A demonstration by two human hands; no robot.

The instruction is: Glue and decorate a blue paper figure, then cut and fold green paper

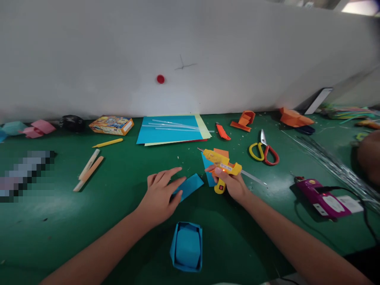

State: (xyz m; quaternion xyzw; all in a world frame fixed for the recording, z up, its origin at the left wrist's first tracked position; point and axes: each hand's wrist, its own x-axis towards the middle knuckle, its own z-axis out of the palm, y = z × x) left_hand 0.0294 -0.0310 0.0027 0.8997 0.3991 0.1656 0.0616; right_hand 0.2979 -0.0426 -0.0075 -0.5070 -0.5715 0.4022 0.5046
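Far left of the green bench (124, 168): pink folded paper (39, 128), then a black bundle (72, 123), both by the wall. Orange-and-yellow carton (112, 125) next; yellow pen (107, 143) in front of it. Two pale sticks (90, 169), nearer the person, lie touching.

Left hand (162, 194): fingers spread, grip released, fingertips at the blue paper strip (191, 187), which lies flat and slanted on the bench. Blue folded paper box (187, 246) nearer the person, just below the strip. Behind: stacked coloured sheets (169, 134) with clear glue sticks (175, 125) on top.

Right hand (234, 184): grip closed round the handle of the yellow glue gun (218, 158), nozzle pointing left, orange light lit, clear stick out of the rear. Gun held over blue and orange paper pieces (208, 168).

Further right: red cutter (222, 132), orange folded piece (244, 121), scissors (263, 148) with one yellow and one red handle, blades partly apart. Purple device (322, 198) with black cable at right.
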